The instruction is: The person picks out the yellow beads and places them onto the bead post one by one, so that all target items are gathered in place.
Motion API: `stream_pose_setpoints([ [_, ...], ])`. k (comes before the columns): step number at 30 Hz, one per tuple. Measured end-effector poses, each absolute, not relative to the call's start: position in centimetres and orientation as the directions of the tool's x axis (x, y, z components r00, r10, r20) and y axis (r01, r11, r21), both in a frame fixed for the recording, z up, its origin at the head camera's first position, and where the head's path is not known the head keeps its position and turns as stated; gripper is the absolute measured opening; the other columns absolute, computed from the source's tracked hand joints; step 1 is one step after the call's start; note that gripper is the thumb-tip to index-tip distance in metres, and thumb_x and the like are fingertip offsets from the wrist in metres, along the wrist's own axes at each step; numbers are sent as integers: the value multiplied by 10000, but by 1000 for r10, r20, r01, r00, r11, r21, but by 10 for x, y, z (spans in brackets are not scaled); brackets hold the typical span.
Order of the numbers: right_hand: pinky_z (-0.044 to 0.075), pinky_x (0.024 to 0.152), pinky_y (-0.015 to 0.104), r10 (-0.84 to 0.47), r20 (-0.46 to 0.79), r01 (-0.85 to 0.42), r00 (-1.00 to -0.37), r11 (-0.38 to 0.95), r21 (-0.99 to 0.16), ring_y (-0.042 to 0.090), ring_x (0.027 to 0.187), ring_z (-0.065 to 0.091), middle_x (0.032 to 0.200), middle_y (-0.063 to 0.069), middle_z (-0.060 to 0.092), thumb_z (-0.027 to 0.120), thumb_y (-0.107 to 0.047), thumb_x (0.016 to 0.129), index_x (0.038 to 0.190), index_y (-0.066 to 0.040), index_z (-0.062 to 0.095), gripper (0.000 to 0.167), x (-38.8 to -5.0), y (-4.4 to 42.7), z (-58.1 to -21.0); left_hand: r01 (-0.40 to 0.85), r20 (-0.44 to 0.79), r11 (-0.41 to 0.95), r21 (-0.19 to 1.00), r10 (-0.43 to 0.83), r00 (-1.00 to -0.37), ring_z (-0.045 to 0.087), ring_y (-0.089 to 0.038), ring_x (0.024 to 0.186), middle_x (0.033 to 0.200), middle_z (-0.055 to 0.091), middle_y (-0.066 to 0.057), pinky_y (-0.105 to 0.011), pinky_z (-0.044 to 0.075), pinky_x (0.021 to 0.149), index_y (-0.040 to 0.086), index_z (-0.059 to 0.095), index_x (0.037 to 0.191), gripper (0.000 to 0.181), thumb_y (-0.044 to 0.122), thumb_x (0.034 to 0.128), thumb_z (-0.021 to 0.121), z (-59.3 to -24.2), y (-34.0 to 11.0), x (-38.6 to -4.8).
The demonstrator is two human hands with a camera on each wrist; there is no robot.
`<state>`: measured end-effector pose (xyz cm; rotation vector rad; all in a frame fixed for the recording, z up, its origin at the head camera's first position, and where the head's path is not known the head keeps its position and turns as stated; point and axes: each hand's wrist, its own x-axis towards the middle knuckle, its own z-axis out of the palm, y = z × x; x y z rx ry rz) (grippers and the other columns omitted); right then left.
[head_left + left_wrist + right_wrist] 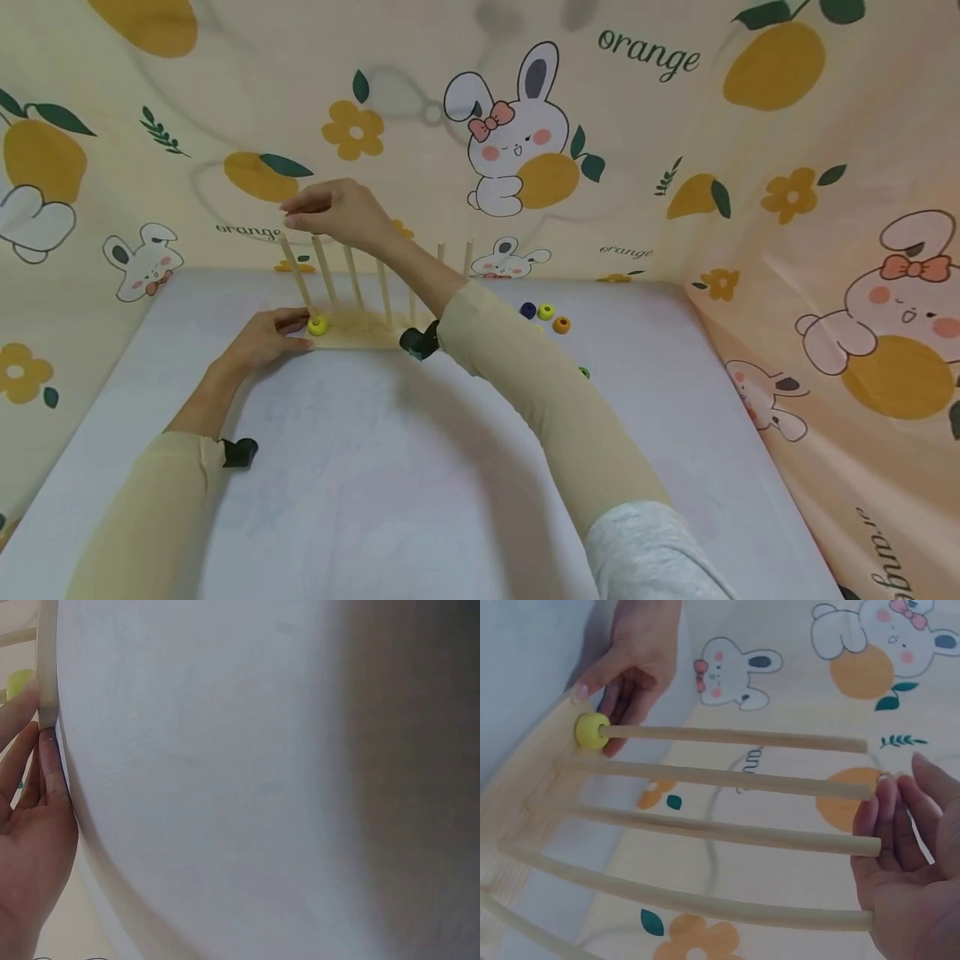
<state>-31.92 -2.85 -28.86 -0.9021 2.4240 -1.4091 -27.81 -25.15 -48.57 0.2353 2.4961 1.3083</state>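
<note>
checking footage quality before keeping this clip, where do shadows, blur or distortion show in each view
Head: a soft shadow on the white table below the right sleeve; left wrist: a broad, soft-edged dark area down the picture's right side; right wrist: the lower pegs look bowed, probably lens distortion.

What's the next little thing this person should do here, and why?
Probably move the right hand to the loose dark bead and pick it up: that hand appears to hold nothing, the yellow bead already sits at the base of the end peg, and the neighbouring pegs show no beads.
</note>
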Motion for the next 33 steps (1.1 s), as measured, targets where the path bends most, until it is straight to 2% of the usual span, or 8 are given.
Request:
stream_pose_setpoints([
  [6, 551, 845, 198, -586, 133, -328, -799, 239, -914, 110, 986, 667, 1124, -14, 717, 695, -220, 944, 1233, -72, 691, 324, -318, -20, -284, 1, -194, 556, 831, 290, -937, 413, -374, 1387, 1512, 404, -251, -480, 341, 1139, -65, 380, 1480, 728, 106, 882, 758, -486, -251, -279],
  [12, 556, 856, 237, -575, 165, -308, -801, 158, -938, 153, 953, 671, 1111, 13, 721, 684, -160, 947, 1235, -45, 681, 310, -313, -7, -278, -13, -208, 565, 825, 283, -936, 402, -381, 1393, 1519, 392, -255, -483, 344, 1140, -63, 367, 1487, 738, 116, 886, 756, -487, -250, -278],
  [26, 559, 872, 289, -522, 224, -340, -823, 136, -930, 183, 954, 666, 1121, 12, 717, 700, -147, 936, 1201, -42, 701, 285, -307, 41, -272, -9, -200, 567, 824, 277, -940, 409, -390, 1385, 1515, 391, -266, -486, 346, 1136, -70, 370, 1482, 728, 104, 887, 750, -489, -252, -275],
  [33, 556, 871, 313, -504, 280, -380, -817, 105, -919, 235, 979, 667, 1111, 76, 723, 715, -141, 924, 1177, -3, 702, 289, -300, 73, -271, -13, -205, 568, 823, 276, -939, 406, -392, 1386, 1510, 396, -267, -492, 339, 1138, -62, 371, 1485, 734, 124, 888, 755, -487, -251, -276],
])
